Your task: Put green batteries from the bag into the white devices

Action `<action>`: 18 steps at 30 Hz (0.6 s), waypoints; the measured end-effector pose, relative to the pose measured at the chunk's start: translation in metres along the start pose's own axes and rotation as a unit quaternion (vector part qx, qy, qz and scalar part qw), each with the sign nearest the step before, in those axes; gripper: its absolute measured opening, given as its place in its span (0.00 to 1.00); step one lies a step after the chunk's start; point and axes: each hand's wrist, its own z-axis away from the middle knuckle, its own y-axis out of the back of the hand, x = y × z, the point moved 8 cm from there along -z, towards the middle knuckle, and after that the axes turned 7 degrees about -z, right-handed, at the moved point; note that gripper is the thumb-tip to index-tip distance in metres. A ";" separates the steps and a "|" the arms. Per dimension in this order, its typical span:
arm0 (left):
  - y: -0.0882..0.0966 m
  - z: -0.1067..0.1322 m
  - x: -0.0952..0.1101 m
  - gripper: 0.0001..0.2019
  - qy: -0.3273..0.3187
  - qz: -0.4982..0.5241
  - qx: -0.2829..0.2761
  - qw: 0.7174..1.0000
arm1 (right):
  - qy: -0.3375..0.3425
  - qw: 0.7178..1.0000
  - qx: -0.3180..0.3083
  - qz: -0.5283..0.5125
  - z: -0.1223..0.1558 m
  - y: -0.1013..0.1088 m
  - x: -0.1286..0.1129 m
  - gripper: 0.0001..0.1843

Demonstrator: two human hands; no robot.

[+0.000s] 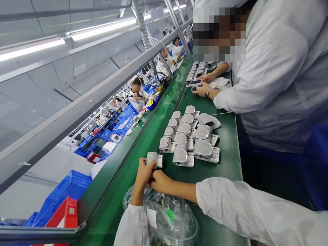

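My left hand point(143, 173) is closed on a small grey-and-white plastic device point(152, 158), its thumb across the near side. Right beside it, my right hand point(161, 181) has its fingers curled in under the left hand; whether they pinch anything is hidden. Below both hands lies a clear plastic bag point(176, 218) with small parts, a white label and a green patch showing through. Ahead stand rows of similar devices point(181, 140), each with a rounded grey cover and a white base plate with holes.
The green worktop point(225, 164) carries all this, alongside a green belt point(123, 174). A co-worker in a white coat point(276, 68) handles a device at the right. Left are a red bin point(69, 212) and blue crates point(64, 191). A metal rail point(89, 99) crosses overhead.
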 end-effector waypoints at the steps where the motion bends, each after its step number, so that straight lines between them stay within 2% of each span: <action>1: 0.006 0.003 -0.013 0.25 0.023 0.069 -0.009 0.997 | 0.014 0.999 -0.004 0.036 0.003 0.000 -0.005 0.09; 3: 0.016 0.010 -0.035 0.29 0.047 0.192 -0.005 0.980 | 0.073 0.991 -0.017 0.107 0.010 -0.001 -0.023 0.09; 5: 0.025 0.017 -0.054 0.31 0.042 0.275 0.032 0.960 | 0.155 0.977 -0.041 0.141 0.018 -0.004 -0.046 0.09; 7: 0.032 0.024 -0.072 0.31 0.026 0.309 0.087 0.947 | 0.217 0.964 -0.049 0.144 0.024 -0.002 -0.063 0.12; 10: 0.034 0.033 -0.093 0.36 0.002 0.306 0.159 0.939 | 0.230 0.963 -0.011 0.141 0.021 0.015 -0.069 0.19; 13: 0.030 0.038 -0.096 0.42 -0.038 0.272 0.181 0.944 | 0.215 0.966 0.020 0.142 0.011 0.032 -0.063 0.17; 18: 0.020 0.049 -0.075 0.30 -0.113 0.173 0.140 0.968 | 0.192 0.961 0.048 0.193 0.001 0.046 -0.050 0.09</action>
